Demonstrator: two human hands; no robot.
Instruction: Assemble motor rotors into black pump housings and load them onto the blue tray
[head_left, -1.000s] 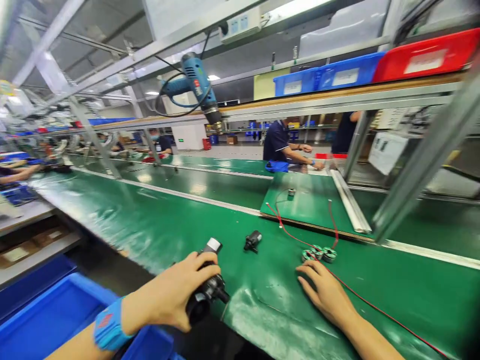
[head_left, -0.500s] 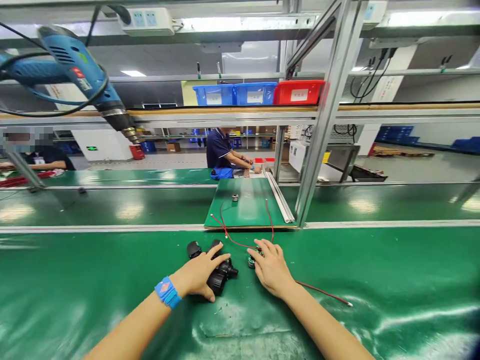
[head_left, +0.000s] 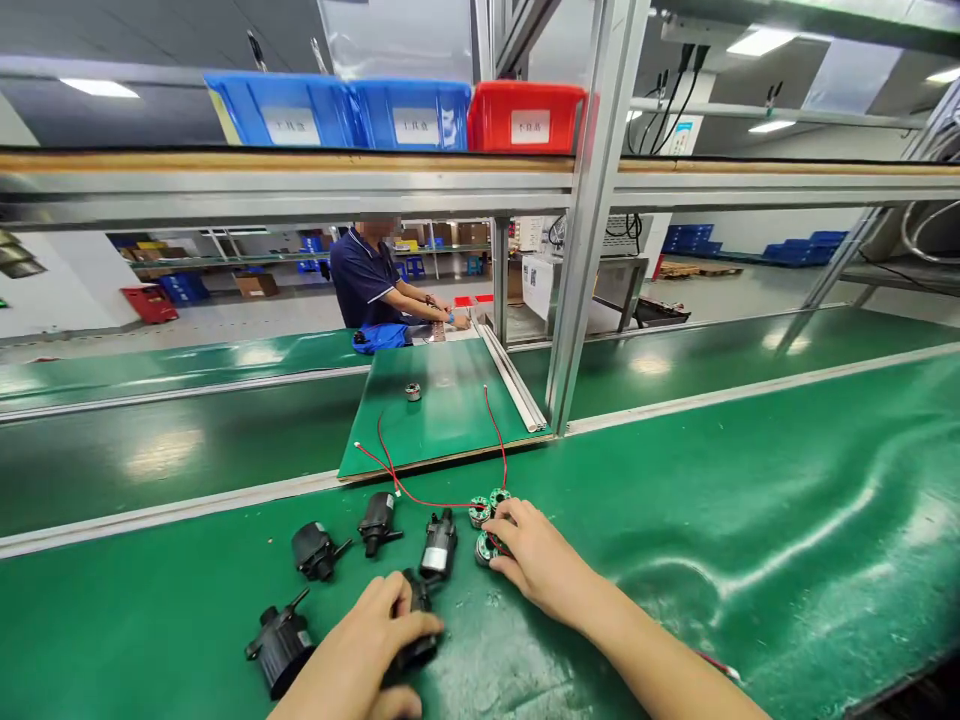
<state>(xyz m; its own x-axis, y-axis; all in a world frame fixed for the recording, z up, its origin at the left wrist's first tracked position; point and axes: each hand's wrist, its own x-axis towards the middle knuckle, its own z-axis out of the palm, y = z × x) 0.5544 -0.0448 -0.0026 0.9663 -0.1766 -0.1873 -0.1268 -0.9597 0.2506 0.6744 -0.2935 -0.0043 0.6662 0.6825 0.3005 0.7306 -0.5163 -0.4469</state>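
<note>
My left hand [head_left: 375, 640] curls over a small black pump [head_left: 417, 645] at the front of the green bench, blurred by motion. My right hand [head_left: 540, 560] pinches a round motor stator [head_left: 487, 547] with a green circuit board on top, its fingers partly hiding it. Just beyond sit two similar stators [head_left: 479, 511], with red wires [head_left: 442, 504] running from them towards the raised board. A black pump with a white label [head_left: 439, 547] lies between my hands. More black pumps, one at front left [head_left: 280, 650], one farther back [head_left: 315, 550] and another [head_left: 377, 520], lie to the left.
A raised green board [head_left: 427, 425] carries another stator [head_left: 412, 392] and white strips [head_left: 514, 385]. A metal post [head_left: 592, 220] rises beside it. Overhead, a shelf [head_left: 300, 195] bears blue bins [head_left: 292, 110] and a red bin [head_left: 527, 115]. Another person [head_left: 367, 280] works beyond.
The black pumps, earlier bunched under my left hand, now lie apart, and that hand is nearer to me. My right hand has closed round a stator. The view has swung right and down.
</note>
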